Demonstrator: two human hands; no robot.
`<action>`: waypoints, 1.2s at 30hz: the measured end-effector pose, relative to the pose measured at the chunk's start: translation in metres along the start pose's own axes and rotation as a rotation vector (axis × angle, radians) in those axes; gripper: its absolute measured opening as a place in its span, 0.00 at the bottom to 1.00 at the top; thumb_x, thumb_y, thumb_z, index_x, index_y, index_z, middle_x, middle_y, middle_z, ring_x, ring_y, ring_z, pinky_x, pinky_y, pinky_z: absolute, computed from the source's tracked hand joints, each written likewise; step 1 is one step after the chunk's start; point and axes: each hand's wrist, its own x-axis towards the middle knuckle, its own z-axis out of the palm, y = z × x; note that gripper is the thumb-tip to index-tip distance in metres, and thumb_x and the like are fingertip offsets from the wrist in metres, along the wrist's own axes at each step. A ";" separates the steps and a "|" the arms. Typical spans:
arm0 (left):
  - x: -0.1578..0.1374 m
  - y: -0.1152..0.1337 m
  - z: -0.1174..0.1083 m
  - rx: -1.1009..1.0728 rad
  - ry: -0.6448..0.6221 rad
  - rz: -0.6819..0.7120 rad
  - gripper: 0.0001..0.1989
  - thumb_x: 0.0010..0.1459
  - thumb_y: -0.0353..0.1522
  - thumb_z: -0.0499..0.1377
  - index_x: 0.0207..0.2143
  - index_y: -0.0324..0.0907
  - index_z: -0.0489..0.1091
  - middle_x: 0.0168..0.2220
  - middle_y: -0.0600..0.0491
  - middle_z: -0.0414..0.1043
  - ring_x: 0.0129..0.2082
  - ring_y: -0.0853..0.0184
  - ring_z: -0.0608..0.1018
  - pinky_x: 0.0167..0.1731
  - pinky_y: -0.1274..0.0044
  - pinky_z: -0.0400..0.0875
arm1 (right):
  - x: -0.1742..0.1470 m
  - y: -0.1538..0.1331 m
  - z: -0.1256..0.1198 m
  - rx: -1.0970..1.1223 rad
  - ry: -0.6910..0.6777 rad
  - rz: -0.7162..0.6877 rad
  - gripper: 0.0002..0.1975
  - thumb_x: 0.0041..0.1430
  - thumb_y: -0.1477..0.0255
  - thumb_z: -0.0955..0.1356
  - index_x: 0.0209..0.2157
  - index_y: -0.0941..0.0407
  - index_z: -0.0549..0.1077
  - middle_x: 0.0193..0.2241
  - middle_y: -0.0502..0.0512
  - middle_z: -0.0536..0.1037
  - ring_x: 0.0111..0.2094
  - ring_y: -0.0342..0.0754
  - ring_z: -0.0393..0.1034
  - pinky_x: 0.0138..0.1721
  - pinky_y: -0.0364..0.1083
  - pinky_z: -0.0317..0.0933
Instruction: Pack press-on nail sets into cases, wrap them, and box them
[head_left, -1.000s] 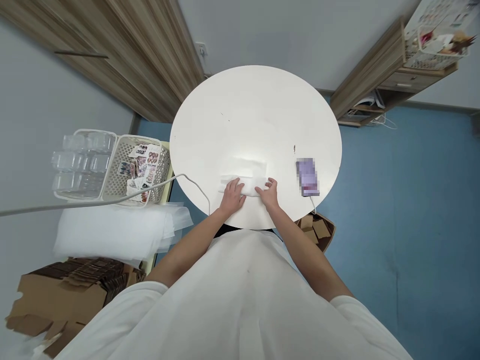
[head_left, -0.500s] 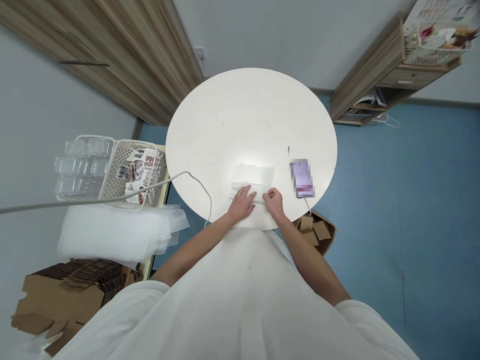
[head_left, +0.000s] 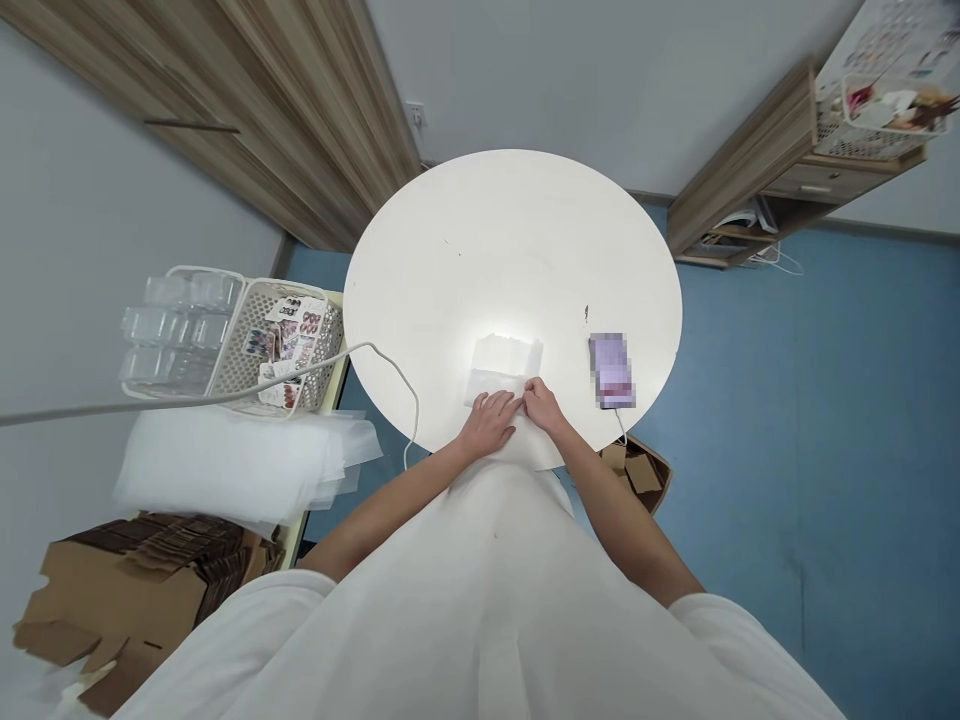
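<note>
A thin white sheet [head_left: 501, 358], folded over itself, lies near the front edge of the round table, and I cannot make out its exact material. Across its near edge rests my left hand [head_left: 489, 428], palm down with the fingers stretched out. My right hand [head_left: 541, 404] pinches the sheet's near right corner, its fingertips close beside those of the left. Part of the sheet's near edge is hidden under the hands.
The white table [head_left: 420, 260] also bears a blurred purple phone [head_left: 611, 370] with a cable. At left stand a basket of printed cards [head_left: 289, 340], clear plastic containers [head_left: 176, 330], stacked white sheets [head_left: 232, 460] and flattened cardboard boxes [head_left: 127, 590]. A cardboard box [head_left: 641, 470] sits below right.
My right hand has come closer to the left one at the sheet's corner. The sheet's right side now looks folded inward. The whole view has shifted slightly.
</note>
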 end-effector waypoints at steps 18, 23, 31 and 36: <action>-0.013 -0.020 0.000 -0.238 0.149 -0.400 0.24 0.53 0.38 0.55 0.53 0.44 0.58 0.60 0.42 0.50 0.59 0.50 0.55 0.53 0.57 0.54 | -0.006 0.018 0.000 -0.501 0.005 -0.290 0.33 0.50 0.72 0.66 0.57 0.49 0.52 0.50 0.59 0.53 0.40 0.50 0.66 0.41 0.52 0.63; -0.014 -0.026 0.005 -0.537 0.213 -0.885 0.34 0.51 0.44 0.55 0.57 0.42 0.46 0.59 0.38 0.49 0.58 0.50 0.57 0.50 0.59 0.62 | -0.005 0.014 0.004 -0.506 -0.002 -0.284 0.34 0.48 0.74 0.66 0.56 0.50 0.52 0.51 0.59 0.52 0.41 0.50 0.65 0.43 0.52 0.62; -0.005 -0.030 -0.017 -0.858 0.134 -1.080 0.32 0.45 0.45 0.60 0.49 0.41 0.54 0.47 0.43 0.64 0.43 0.60 0.72 0.33 0.73 0.68 | -0.006 0.009 0.006 -0.478 -0.059 -0.299 0.33 0.48 0.76 0.66 0.56 0.52 0.53 0.51 0.58 0.52 0.44 0.49 0.64 0.46 0.50 0.61; -0.006 -0.033 -0.027 -0.950 0.030 -0.920 0.11 0.47 0.38 0.59 0.25 0.42 0.59 0.25 0.56 0.62 0.23 0.72 0.66 0.22 0.79 0.58 | -0.005 0.010 0.003 -0.466 -0.071 -0.302 0.34 0.48 0.75 0.67 0.57 0.53 0.52 0.48 0.57 0.53 0.44 0.48 0.63 0.47 0.48 0.60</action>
